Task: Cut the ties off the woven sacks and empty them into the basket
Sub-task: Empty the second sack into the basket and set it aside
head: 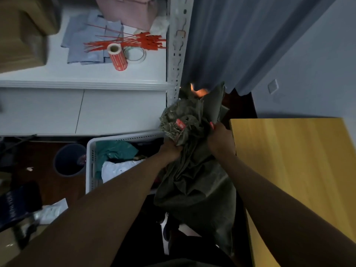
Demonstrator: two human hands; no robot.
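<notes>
Now gripping the woven sack (194, 170) just below its bunched neck with the left hand (172, 150), steadying the red tie (180, 124); right hand (221, 138) curled round a red-handled cutter (212, 124), beside the basket (90, 151).

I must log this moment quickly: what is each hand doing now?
Left hand: grips the gathered neck of the green woven sack.
Right hand: closed around a red-handled tool at the sack.

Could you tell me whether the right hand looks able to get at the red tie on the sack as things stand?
Probably yes: the right hand grips the woven sack just beside the red tie, nothing between.
</notes>
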